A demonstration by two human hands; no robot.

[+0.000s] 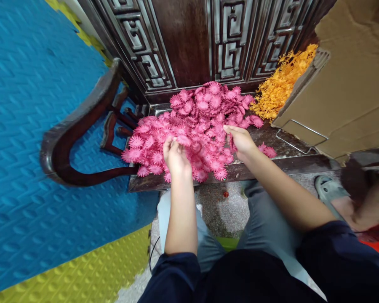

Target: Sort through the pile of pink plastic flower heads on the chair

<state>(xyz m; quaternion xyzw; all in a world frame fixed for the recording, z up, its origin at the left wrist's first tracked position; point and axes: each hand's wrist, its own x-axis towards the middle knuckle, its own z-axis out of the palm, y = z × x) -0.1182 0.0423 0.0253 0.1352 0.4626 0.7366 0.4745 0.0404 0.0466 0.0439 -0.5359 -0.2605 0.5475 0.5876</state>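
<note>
Left hand (177,156) pinches a pink flower (183,140); right hand (239,141) holds other flowers (231,143), both by the big pink pile (202,122).

No writing legible, it seems.

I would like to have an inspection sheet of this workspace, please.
Surface: dark wooden seat, partly covered.
Job's things: pink flower-shaped pieces, heaped; a few apart at right.
Clutter: orange pieces, cardboard and wire frame at right; small red thing on floor.
Hands: left hand holds one blurred pink piece; right hand holds pink pieces, count unclear.
Cables: thin black cable, lower left.
Surroundings: blue mat left; another person's foot right.
</note>
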